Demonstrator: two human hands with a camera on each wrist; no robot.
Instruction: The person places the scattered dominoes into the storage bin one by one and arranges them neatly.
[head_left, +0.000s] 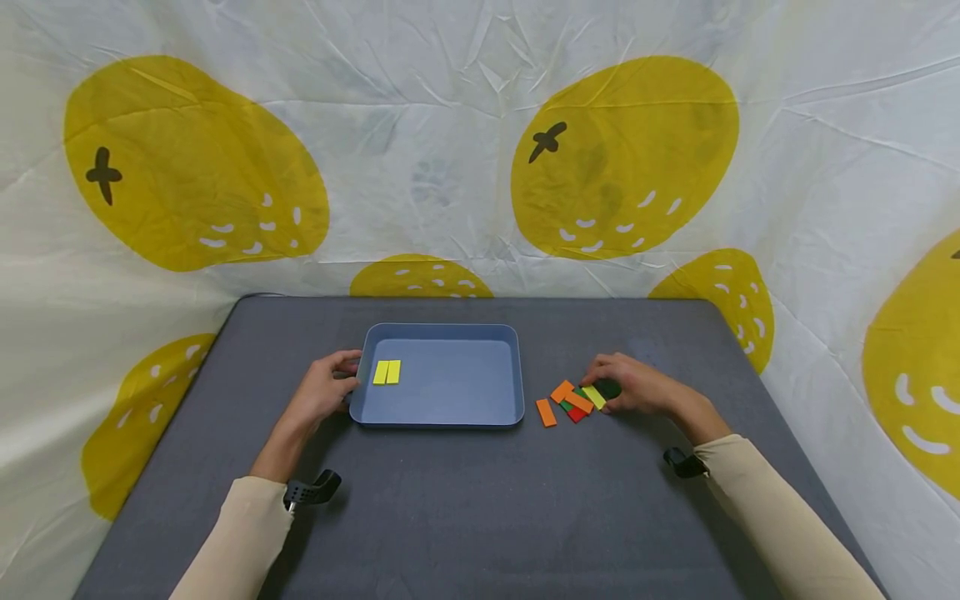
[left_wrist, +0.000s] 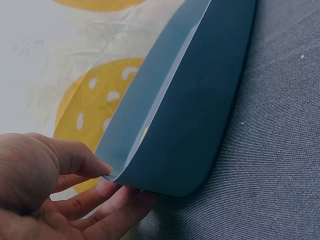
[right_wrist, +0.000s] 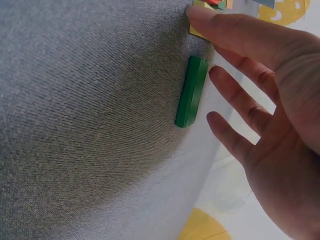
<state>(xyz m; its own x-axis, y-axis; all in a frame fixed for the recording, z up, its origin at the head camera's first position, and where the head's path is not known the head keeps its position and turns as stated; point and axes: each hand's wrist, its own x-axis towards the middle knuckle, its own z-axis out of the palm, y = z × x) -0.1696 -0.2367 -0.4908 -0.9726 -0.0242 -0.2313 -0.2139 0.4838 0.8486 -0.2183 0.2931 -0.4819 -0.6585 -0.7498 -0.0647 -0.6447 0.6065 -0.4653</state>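
While the left hand (head_left: 321,395) pinches the tray (head_left: 442,417) rim, the right hand (head_left: 637,385) hovers spread over a green block (right_wrist: 192,91).

Lying beside the colour pile (head_left: 570,402), it looks light, stiff and smooth; best pinched across its long edges.

green block (head_left: 609,387): half under right hand (head_left: 637,385) | tray (left_wrist: 200,100): cropped at top

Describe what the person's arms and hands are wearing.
Both arms wear long cream-beige sleeves, the left sleeve and right sleeve ending at the wrists. A small black camera mount sits at each cuff: left, right. The left hand and right hand are bare: no gloves.
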